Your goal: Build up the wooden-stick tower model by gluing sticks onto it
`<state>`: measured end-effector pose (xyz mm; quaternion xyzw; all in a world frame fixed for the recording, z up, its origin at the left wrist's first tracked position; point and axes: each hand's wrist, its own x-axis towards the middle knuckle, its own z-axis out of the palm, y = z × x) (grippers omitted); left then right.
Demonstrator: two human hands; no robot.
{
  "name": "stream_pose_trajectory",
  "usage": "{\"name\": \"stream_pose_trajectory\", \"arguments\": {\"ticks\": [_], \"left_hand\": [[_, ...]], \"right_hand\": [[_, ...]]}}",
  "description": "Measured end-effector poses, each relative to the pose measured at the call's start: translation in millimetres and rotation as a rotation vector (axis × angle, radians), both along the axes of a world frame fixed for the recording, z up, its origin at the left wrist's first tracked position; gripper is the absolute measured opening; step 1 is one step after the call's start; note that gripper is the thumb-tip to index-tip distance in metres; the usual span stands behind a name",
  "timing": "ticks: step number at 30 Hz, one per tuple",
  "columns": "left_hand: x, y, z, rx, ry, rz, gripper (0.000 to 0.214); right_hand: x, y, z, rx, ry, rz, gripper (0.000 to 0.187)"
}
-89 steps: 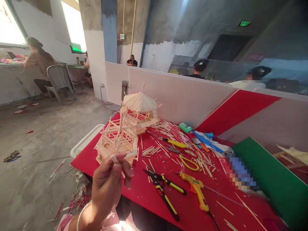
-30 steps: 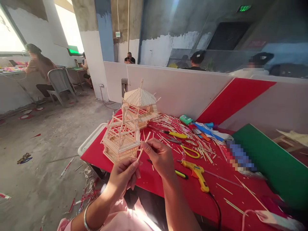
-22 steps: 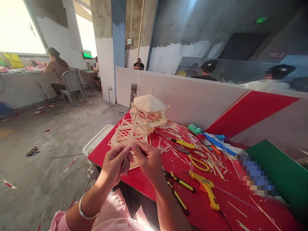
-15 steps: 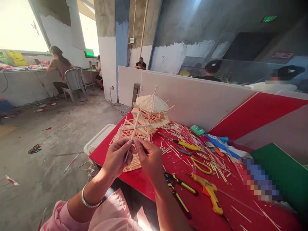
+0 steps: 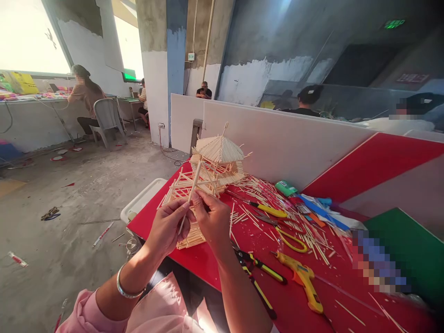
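My left hand and my right hand are raised together in front of me, both pinching one thin wooden stick that points up and slightly right. Each hand is closed on it, the left low on the stick, the right higher. Just behind the hands, on the red table, stands an open frame model of sticks, and behind that a stick pavilion with a pointed roof.
Loose sticks litter the table, with yellow-handled pliers, yellow scissors, a yellow glue gun and a green board at right. A white partition backs the table. Several people sit beyond and at far left.
Three seconds ago only my left hand was up, holding a short stick. My right hand has since joined it and the two turned a longer stick upright in front of the frame model.
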<state>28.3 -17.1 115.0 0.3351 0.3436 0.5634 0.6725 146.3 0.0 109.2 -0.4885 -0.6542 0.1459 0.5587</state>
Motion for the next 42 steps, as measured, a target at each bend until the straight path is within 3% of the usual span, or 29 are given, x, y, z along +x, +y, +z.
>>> {"name": "stream_pose_trajectory", "arguments": {"ticks": [19, 26, 42], "left_hand": [[-1.4, 0.6, -5.8, 0.026, -0.011, 0.004, 0.04], [-1.2, 1.5, -7.1, 0.031, -0.011, 0.007, 0.039], [-2.3, 2.1, -6.7, 0.045, -0.004, -0.005, 0.034]], "right_hand": [[-0.8, -1.0, 4.1, -0.059, 0.033, 0.089, 0.029], [-1.9, -2.5, 7.9, -0.117, 0.136, 0.185, 0.031], [-4.5, 2.4, 6.2, -0.16, 0.251, 0.237, 0.027]]}}
